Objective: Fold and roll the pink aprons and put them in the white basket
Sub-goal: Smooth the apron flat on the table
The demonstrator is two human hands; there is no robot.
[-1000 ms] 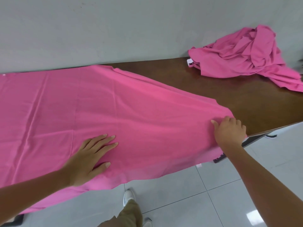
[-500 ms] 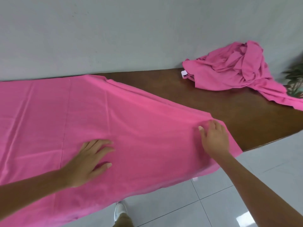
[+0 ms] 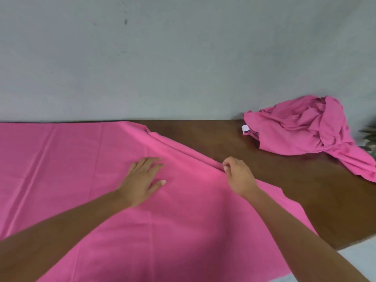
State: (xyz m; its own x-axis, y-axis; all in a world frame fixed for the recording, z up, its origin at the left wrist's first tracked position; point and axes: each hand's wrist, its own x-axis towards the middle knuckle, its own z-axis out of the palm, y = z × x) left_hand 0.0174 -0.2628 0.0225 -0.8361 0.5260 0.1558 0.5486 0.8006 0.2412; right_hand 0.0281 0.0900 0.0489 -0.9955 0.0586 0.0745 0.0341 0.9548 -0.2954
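- Pink first: pressing the spread apron (image 3: pixel 81 169) flat on the brown worktop (image 3: pixel 284 180) with the left hand (image 3: pixel 142 180), palm down near the cloth's middle, fingers straight and slightly apart.
- Pinching the raised fold along the apron's far right edge with the right hand (image 3: pixel 238 176), fingertips closed tight on that ridge of cloth.
- Risking a skewed fold: pulling the ridge across while pressing only lightly, likely dragging the whole sheet and throwing the pressed-in crease lines off square.
- Risking a slide to the floor (image 3: pixel 362 259): seemingly hanging over the near edge of the worktop, probably being tugged down by loose weight on lifting the palm.
- Risking trapped wrinkles: doubling over the bunched strip just beside the right hand without smoothing, possibly ending in a lumpy, slack roll.
- Staying well apart from the crumpled apron pile (image 3: pixel 305 129) at the far right corner; sweeping the fold too wide, possibly catching its trailing end.
- Not finding the white basket in view, so leaving the route to it unjudged.
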